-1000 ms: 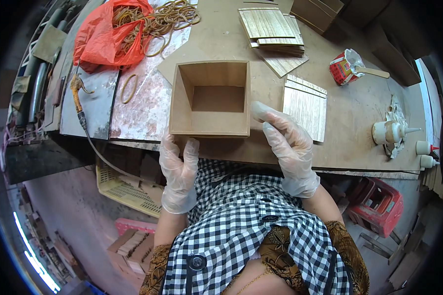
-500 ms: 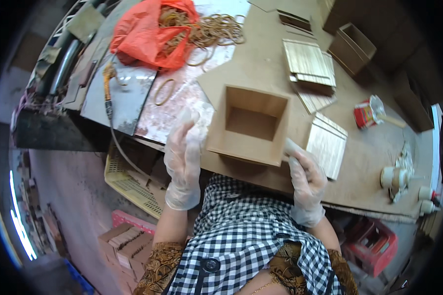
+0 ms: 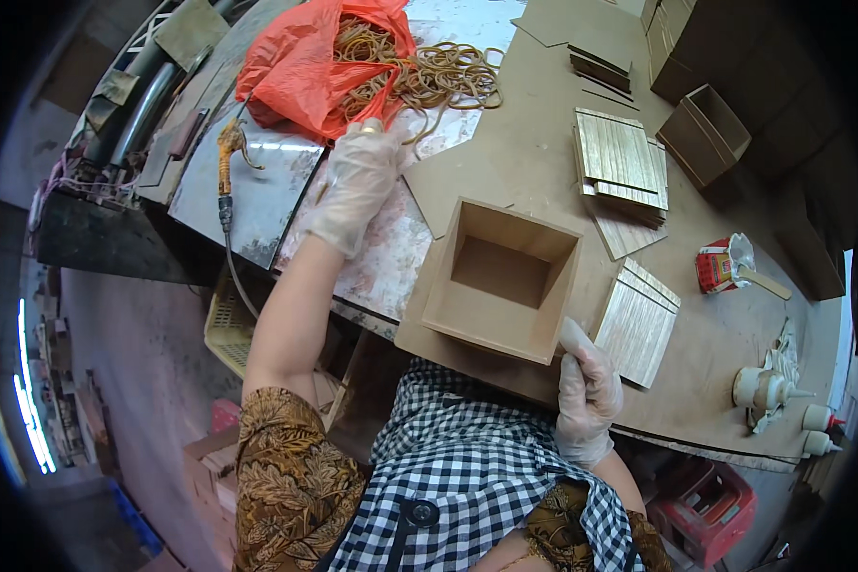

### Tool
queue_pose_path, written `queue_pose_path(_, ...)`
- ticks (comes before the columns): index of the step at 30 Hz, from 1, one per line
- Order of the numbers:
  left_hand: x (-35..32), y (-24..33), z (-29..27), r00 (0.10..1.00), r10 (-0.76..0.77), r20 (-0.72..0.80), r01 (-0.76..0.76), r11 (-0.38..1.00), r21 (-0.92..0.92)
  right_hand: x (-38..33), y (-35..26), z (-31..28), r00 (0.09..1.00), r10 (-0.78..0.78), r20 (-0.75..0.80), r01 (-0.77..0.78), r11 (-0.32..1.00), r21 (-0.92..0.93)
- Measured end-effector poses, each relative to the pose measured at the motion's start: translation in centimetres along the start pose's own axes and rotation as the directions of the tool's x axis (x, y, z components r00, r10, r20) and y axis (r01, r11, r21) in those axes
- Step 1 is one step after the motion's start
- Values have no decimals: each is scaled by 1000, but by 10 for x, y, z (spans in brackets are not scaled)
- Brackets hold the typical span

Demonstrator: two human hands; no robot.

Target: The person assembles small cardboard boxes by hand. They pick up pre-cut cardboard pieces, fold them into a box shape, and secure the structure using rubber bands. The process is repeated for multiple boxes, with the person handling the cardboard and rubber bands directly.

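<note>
An open-topped brown fibreboard box [image 3: 500, 286] sits at the table's near edge, its hollow inside facing up. At its near right corner is my right hand [image 3: 589, 391] in a thin clear glove, fingers curled and fingertips against the box wall. My left hand [image 3: 355, 186], gloved the same way, reaches forward over the pale stained tabletop, just short of a red plastic bag [image 3: 291, 71]. Brown rubber bands [image 3: 453, 74] spill from the bag. A sliver of a loose band shows beside the left hand; its fingers are mostly hidden by the back of the hand.
Stacked wood-grained panels [image 3: 622, 162] and another panel [image 3: 637, 324] lie right of the box. Farther right stand a second box [image 3: 704, 135], a red tub with a stick [image 3: 725, 264] and white squeeze bottles [image 3: 765, 389]. An orange-handled air gun [image 3: 225, 172] lies at left.
My left hand has moved forward from beside the box to the loose rubber band near the red bag. My right hand stays at the box's corner. The whole view has shifted slightly.
</note>
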State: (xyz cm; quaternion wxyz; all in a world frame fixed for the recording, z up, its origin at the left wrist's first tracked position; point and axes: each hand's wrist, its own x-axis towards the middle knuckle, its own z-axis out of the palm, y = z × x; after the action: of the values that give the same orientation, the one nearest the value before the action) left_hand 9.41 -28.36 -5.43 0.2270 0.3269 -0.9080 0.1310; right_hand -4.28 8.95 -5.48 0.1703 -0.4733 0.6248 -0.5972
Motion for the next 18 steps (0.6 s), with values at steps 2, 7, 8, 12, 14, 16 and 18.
queue_pose_path(2,5,-9,13,998,0,65,-2,1000,18,-1,0,-1,1000,-9,-29,10,1000,20)
queue_pose_path(7,17,6,-23,985,-9,-175,-54,934,-353,7,-13,-10,987,-53,-153,66,995,78)
queue_pose_path(8,18,15,-37,982,-87,-169,-27,814,-580,10,-7,-11,967,-147,-208,171,979,106)
queue_pose_path(12,-3,79,-150,969,-87,231,237,59,-970,47,-40,-32,970,-244,-16,239,958,-161)
queue_pose_path(14,-22,99,-191,948,99,304,307,-20,-951,73,-59,-20,941,-322,103,327,944,-36)
queue_pose_path(16,-31,113,-208,914,229,335,360,-77,-930,90,-74,-14,904,-367,221,356,930,90)
queue_pose_path(18,-38,120,-222,883,284,374,426,-146,-893,100,-85,-11,904,-307,297,281,951,130)
